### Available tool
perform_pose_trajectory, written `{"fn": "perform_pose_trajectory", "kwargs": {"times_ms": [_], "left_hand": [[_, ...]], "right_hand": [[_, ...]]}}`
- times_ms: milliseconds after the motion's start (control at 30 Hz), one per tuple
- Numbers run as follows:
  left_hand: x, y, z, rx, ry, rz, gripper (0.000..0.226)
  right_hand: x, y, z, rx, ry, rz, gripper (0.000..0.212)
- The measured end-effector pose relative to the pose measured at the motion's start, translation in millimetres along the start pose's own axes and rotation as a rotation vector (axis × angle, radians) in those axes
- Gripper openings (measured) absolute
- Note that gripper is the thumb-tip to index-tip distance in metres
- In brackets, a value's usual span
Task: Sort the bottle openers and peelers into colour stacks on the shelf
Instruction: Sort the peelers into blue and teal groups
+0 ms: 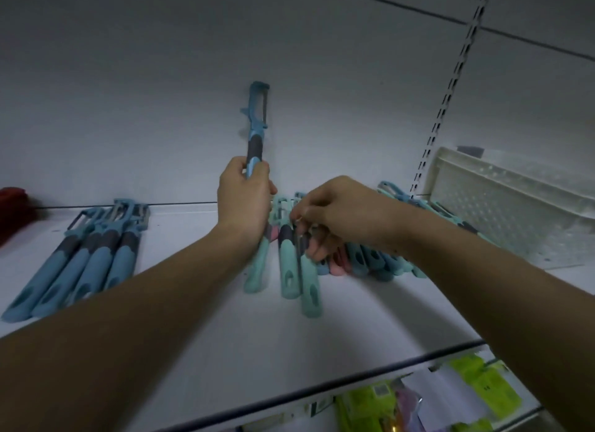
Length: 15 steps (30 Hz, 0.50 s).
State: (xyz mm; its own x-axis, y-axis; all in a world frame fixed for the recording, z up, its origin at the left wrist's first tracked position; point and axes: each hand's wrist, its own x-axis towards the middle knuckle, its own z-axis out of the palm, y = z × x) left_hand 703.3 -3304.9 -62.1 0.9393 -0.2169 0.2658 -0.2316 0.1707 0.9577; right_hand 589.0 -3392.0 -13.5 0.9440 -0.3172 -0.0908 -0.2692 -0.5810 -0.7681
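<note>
Left hand (243, 197) grips 1 blue peeler (257, 127) by the lower end of its handle, fingers curled round it, and holds it upright above the shelf (199, 309) with the blade end pointing up against the back panel (161, 93). Right hand (338, 212) reaches into the unsorted pile (363, 261), fingers curled and pinching something thin among the tools; what exactly it pinches cannot be told, because the hand covers it.

Handling, as a judgement: each peeler looks light and rigid, a plastic body with a grey grip band and a narrow metal blade at the head. Take hold on the handle, at or below the grey band. Keep fingers off the blade, which is the one sharp part. Smooth plastic handles may slide over one another when stacked.

Location of sorted items: the blue stack (83, 257) lies at the left of the shelf, about 4 handles side by side, heads toward the back. Several teal peelers (288, 267) lie just in front of both hands, near the middle. Pink handles show within the pile.

Further out: a white perforated basket (515, 206) stands at the right, just beside the pile. A red object (13, 212) sits at the far left edge. Green packets (483, 386) hang below the shelf.
</note>
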Motion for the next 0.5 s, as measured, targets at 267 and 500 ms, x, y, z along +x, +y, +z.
{"fn": "perform_pose_trajectory", "kwargs": {"times_ms": [267,500], "left_hand": [[-12.3,-2.0,5.8,0.069,-0.133,0.084,0.013],[-13.3,-1.4,-0.9,0.039,-0.117,0.060,0.013]], "right_hand": [[27.3,4.2,9.2,-0.648,0.240,0.009,0.008],[32.6,-9.2,13.7,-0.634,0.178,0.018,0.023]]}}
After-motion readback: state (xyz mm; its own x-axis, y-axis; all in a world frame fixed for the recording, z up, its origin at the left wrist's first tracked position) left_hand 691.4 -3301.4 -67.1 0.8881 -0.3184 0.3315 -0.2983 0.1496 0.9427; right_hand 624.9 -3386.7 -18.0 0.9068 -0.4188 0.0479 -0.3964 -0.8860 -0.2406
